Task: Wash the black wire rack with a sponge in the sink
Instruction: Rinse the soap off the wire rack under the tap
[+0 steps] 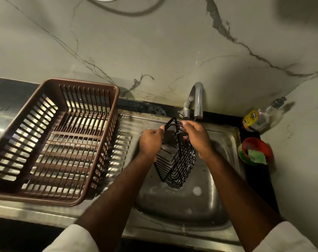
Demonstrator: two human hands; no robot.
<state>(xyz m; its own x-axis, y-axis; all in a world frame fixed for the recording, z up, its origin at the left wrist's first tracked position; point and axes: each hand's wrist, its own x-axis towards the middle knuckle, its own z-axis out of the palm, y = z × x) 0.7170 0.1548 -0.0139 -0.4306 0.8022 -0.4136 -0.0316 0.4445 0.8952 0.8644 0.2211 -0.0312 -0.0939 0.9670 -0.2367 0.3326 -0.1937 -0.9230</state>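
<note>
Left hand [150, 140] and right hand [196, 135] each grasp the wire rack [174, 160] by its top, over the sink [172, 206]. Tap [197, 100] at 12 o'clock, close above the fingers; basket [85, 82] at 9; bottle [258, 119] and bowl [252, 140] holding the sponge [256, 156] at 3.

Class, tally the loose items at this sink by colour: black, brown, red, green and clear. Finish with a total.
Black: 1, the wire rack
Brown: 1, the dish basket
Red: 1, the bowl
Green: 1, the sponge in it
Clear: 1, the bottle
Total: 5
</note>
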